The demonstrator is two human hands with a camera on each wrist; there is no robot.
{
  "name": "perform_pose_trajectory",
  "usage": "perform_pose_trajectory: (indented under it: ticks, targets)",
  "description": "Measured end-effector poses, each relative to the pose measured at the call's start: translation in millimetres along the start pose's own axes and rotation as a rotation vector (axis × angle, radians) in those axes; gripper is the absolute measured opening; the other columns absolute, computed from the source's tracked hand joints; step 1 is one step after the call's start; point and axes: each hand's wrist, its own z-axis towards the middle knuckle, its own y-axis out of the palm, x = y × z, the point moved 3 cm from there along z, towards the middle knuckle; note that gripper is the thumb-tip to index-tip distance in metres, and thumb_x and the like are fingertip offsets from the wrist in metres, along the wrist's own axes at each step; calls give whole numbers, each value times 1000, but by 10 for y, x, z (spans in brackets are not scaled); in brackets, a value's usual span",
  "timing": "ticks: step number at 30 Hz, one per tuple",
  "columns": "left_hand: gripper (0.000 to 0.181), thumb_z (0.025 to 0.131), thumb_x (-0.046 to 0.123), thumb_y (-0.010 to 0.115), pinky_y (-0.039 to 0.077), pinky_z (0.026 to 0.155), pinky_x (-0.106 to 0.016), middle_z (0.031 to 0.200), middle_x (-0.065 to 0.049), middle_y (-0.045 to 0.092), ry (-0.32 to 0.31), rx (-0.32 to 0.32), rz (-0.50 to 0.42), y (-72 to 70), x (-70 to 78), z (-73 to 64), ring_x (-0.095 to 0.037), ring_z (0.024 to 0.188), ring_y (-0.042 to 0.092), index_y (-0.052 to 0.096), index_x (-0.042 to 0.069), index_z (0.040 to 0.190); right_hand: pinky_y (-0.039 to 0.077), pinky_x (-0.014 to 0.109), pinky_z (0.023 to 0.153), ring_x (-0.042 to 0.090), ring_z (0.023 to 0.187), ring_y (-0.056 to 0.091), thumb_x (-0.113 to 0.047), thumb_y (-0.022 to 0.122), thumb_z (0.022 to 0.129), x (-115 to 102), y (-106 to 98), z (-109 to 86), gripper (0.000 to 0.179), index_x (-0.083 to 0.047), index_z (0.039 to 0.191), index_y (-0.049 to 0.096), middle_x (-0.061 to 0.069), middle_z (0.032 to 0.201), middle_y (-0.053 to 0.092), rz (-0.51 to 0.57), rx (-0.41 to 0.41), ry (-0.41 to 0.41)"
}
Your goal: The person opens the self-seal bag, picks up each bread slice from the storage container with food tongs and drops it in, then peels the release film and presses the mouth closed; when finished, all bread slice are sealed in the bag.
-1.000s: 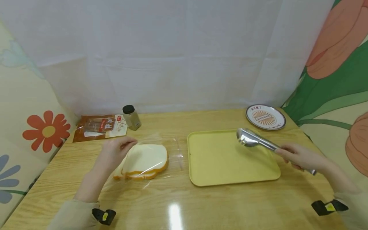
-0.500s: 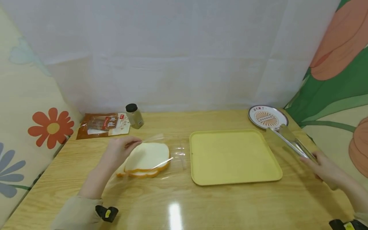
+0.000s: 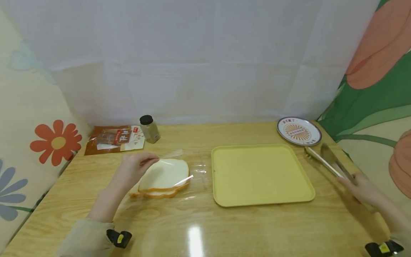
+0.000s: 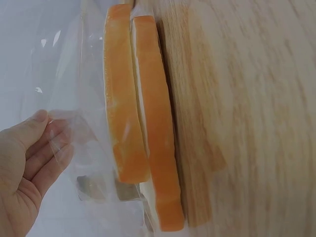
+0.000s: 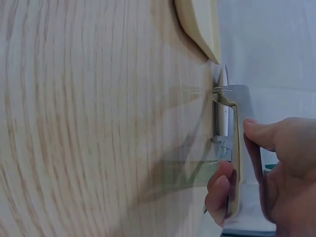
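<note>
My left hand (image 3: pixel 136 167) pinches the edge of a clear plastic bag (image 3: pixel 197 171) between thumb and finger, lifting the film at its left side. Inside lie two slices of bread (image 3: pixel 165 175), stacked slightly offset; their orange-brown crusts (image 4: pixel 155 123) show side-on in the left wrist view. At the right, my right hand (image 3: pixel 364 189) grips metal tongs (image 3: pixel 324 162) by the handles. The tongs' arms are spread, tips close over the table just in front of the plate. In the right wrist view, the tongs (image 5: pixel 242 148) lie between thumb and curled fingers.
A yellow tray (image 3: pixel 263 175) lies between the bread and the tongs. Behind it to the right is a round patterned plate (image 3: pixel 298 131). At the back left stand a black-capped jar (image 3: pixel 150 130) and a brown-and-white packet (image 3: pixel 115 140). A white cloth (image 3: pixel 192 71) hangs behind.
My right hand has carried the tongs from over the tray to the right; they now stand lower, with arms spread. The left hand still pinches the bag in nearly the same place.
</note>
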Motion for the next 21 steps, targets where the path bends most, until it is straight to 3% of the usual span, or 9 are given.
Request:
perform_pose_trajectory:
  ticks: [9,15,21]
  targets:
    - [7,82,3,69,58,60,-35,83,-11,73,-15,-6,-13,2,-5,-23,-25,73,71,73,3,88,38,22,33,-1,33,33,-22,40,101,-24,43,112,45,-8,58,42,-13,42,34,-44,40,4]
    - [9,84,4,68,58,62,-35,86,-13,73,-37,-34,-18,20,-4,-14,-26,75,71,73,3,91,41,28,47,15,50,44,-34,35,101,-64,19,149,49,7,76,45,4,58,45,-145,-19,139]
    - [10,85,5,67,58,64,-36,88,-13,73,-57,-66,-21,53,-39,-33,-27,78,71,73,2,93,48,37,59,33,73,52,-39,38,99,-37,6,198,67,28,101,36,32,83,50,-208,-84,213]
